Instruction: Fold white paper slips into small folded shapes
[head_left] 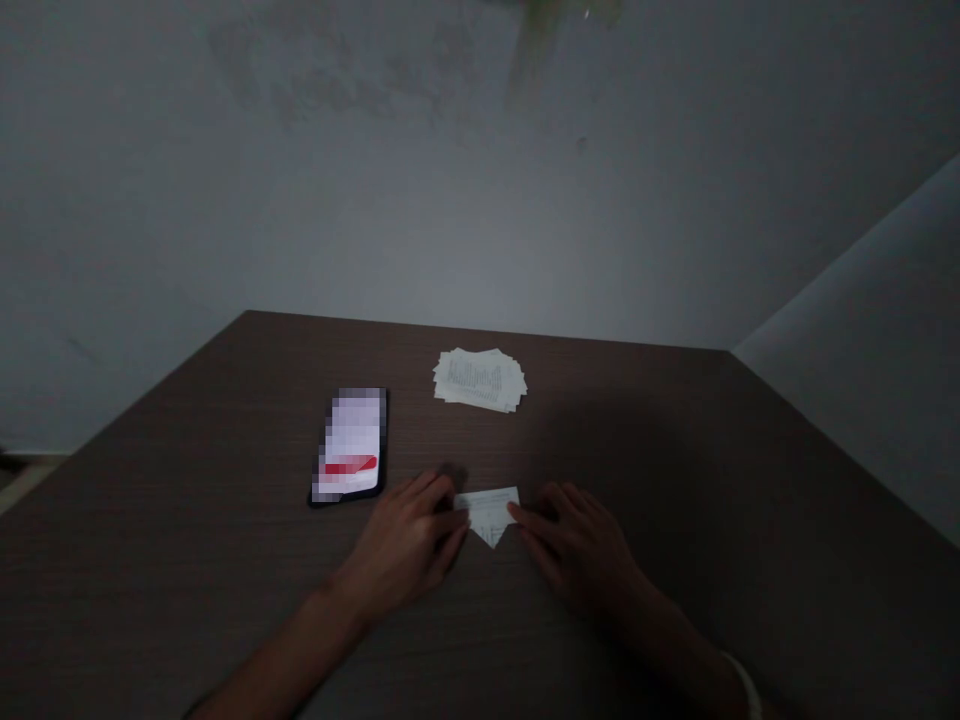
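Observation:
A small folded piece of printed paper [491,510] lies on the table between my hands, a pointed flap facing me. My left hand [412,530] is closed at its left side, thumb and fingertips pinching that edge. At the right side, my right hand [574,535] has its index finger and thumb on the paper's edge, the other fingers curled. Beyond the hands rests a stack of printed paper slips [480,380], its edges uneven. To the left of my left hand is a phone [352,440] with a lit, blurred screen.
The brown wooden table [225,560] reaches back to a stained grey wall [480,200]. Another wall face [885,330] slopes along the right. A dark shadow falls on the table beyond my right hand.

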